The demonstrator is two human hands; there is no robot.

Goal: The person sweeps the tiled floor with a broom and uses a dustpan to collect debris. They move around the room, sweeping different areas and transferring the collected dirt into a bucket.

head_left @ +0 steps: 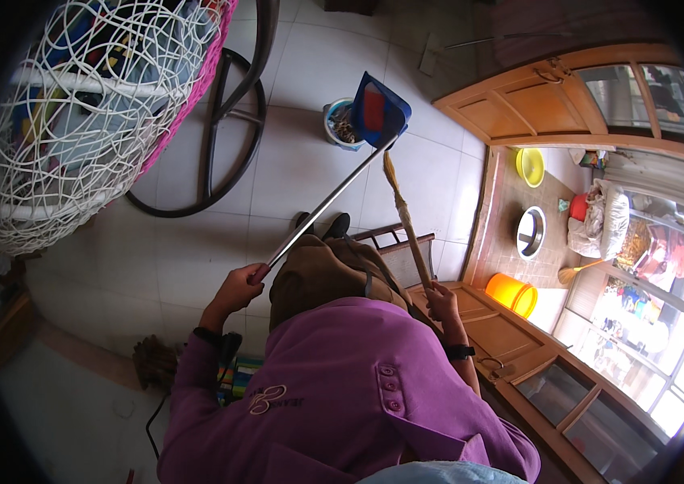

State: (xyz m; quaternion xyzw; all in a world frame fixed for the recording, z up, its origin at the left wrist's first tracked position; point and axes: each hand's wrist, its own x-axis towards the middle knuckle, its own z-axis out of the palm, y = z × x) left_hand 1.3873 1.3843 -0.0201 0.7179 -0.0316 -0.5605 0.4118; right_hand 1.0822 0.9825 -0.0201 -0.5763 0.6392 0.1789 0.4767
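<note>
My left hand [240,290] grips the dark red end of a long metal handle. At its far end is a blue dustpan [399,107] with a red patch inside. The pan is tilted beside a small round bin [331,130] and overlaps its right side in view. Brownish litter [342,124] shows inside the bin; whether the pan touches the rim I cannot tell. In my right hand [442,302] is the shaft of a straw broom [405,218]. Its narrow bristle end lies just below the dustpan in view.
A white net hanging chair [94,115] with a pink edge holds cloth items, above a dark curved metal stand [209,139]. Wooden doors [517,115] stand open at right. Beyond lie a yellow basin [531,167], metal basin [521,233] and orange bucket [508,293].
</note>
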